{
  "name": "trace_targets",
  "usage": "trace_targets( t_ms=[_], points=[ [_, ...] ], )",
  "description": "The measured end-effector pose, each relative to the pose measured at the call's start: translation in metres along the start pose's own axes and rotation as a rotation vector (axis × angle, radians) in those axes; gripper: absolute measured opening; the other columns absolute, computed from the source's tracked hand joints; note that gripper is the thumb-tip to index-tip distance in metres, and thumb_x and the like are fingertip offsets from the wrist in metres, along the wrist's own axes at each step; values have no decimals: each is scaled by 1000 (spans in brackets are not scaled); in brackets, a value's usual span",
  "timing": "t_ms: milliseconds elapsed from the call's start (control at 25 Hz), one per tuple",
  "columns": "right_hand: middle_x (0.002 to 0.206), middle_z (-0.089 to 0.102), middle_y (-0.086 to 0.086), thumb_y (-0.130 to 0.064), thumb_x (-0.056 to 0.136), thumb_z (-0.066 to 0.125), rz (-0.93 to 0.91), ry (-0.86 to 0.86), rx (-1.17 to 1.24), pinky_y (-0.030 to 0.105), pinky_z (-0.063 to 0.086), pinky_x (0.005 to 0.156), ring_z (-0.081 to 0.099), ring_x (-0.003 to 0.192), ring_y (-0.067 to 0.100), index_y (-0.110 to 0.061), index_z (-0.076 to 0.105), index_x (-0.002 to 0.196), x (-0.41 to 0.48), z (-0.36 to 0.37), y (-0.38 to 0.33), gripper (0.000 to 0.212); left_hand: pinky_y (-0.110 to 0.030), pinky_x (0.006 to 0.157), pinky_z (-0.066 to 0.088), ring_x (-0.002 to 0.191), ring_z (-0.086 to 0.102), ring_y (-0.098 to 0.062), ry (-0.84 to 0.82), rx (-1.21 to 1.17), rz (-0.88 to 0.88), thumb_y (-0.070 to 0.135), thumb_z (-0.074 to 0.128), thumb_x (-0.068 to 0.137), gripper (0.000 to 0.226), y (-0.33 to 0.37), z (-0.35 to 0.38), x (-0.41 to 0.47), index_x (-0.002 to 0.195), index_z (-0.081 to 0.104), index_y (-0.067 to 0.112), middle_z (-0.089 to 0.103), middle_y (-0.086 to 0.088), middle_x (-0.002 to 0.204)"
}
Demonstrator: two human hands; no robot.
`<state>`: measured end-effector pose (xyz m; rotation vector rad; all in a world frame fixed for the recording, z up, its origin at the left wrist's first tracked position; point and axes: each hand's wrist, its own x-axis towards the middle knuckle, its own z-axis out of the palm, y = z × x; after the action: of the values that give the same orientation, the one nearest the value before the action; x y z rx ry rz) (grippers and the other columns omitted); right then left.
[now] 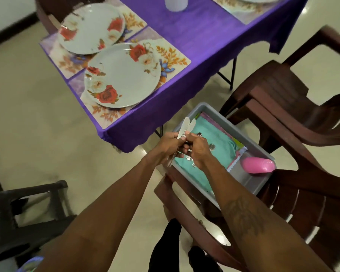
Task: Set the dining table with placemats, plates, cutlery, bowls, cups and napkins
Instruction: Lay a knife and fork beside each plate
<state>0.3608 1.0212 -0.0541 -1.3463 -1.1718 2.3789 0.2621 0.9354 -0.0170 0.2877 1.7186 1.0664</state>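
Note:
Over a grey tub (232, 122) on a chair seat, my left hand (168, 144) grips a bundle of steel cutlery (185, 127), handles pointing up. My right hand (197, 149) pinches the same bundle from the right. More forks (212, 147) lie in the tub on a teal napkin (218, 140), beside other coloured napkins and a pink cup (258, 164) on its side. On the purple-clothed table (194, 34), two floral plates (122, 75) (90, 28) sit on floral placemats (173, 55).
Brown plastic chairs (283, 99) stand right of the table and under the tub. A dark chair (28, 205) is at lower left. A white cup (176, 3) stands on the table's far side, with another placemat and plate (249, 8) at top right. Beige floor lies left.

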Motion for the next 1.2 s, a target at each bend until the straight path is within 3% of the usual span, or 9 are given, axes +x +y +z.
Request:
trace_targets(
  t_ms=[200, 320, 440, 520, 680, 840, 960, 1120, 1200],
  points=[
    [69, 57, 8, -20, 98, 67, -11, -107, -128, 41, 55, 71, 52, 62, 21, -10, 77, 96, -47, 39, -22, 15, -39, 66, 65, 66, 70, -24, 173, -149, 53, 17, 55, 106, 26, 17, -22, -71, 108, 67, -6, 71, -19, 83],
    [73, 61, 15, -13, 97, 68, -26, -107, -141, 37, 54, 64, 52, 60, 23, -7, 77, 87, -59, 78, -35, 14, -40, 65, 65, 71, 77, -27, 334, -147, 75, 25, 62, 102, 26, 22, -47, -90, 99, 72, 1, 78, -14, 83],
    [89, 74, 20, -14, 99, 65, -76, -73, -189, 46, 60, 74, 70, 77, 31, -5, 74, 94, -48, 126, -42, 14, -44, 69, 65, 71, 77, -25, 536, -153, 60, 27, 65, 95, 18, 26, -94, -89, 90, 73, 12, 78, -6, 78],
    [93, 77, 13, -19, 103, 60, -120, -27, -208, 42, 64, 75, 75, 83, 24, -9, 71, 102, -38, 156, -47, 15, -40, 63, 65, 68, 77, -25, 634, -227, 32, 19, 59, 99, 14, 27, -133, -86, 92, 69, 11, 77, -9, 79],
    [95, 75, 13, -15, 102, 62, -121, -15, -386, 36, 64, 66, 73, 79, 21, -9, 71, 109, -13, 224, -52, 13, -33, 54, 59, 61, 72, -30, 618, -384, -24, 17, 62, 99, 16, 18, -218, -80, 99, 68, 2, 74, -16, 77],
    [101, 76, 8, 5, 94, 67, -77, -96, -573, 21, 61, 66, 76, 89, 20, -7, 72, 125, 11, 281, -39, 34, -35, 64, 55, 60, 64, -26, 561, -447, -48, 15, 62, 95, 16, 4, -266, -64, 103, 67, 2, 66, -12, 70],
    [106, 77, 6, 1, 91, 71, -196, -37, -707, 13, 57, 64, 73, 81, 11, -8, 74, 122, 26, 304, -26, 32, -36, 65, 58, 61, 67, -26, 579, -444, -79, 14, 60, 97, 16, 2, -281, -54, 98, 68, 0, 70, -15, 72],
    [93, 79, 4, -9, 91, 73, -291, 101, -764, 35, 63, 86, 75, 79, 15, -11, 79, 109, 48, 321, -14, 19, -34, 62, 58, 60, 64, -24, 597, -415, -106, 13, 59, 101, 18, 1, -291, -39, 92, 69, 0, 68, -16, 73],
    [93, 78, 2, -15, 94, 72, -356, 178, -859, 28, 58, 83, 71, 83, 14, -13, 81, 106, 52, 332, -16, 15, -33, 60, 59, 59, 64, -22, 622, -386, -117, 13, 58, 101, 17, 0, -294, -33, 96, 69, 1, 69, -17, 74]
  ],
)
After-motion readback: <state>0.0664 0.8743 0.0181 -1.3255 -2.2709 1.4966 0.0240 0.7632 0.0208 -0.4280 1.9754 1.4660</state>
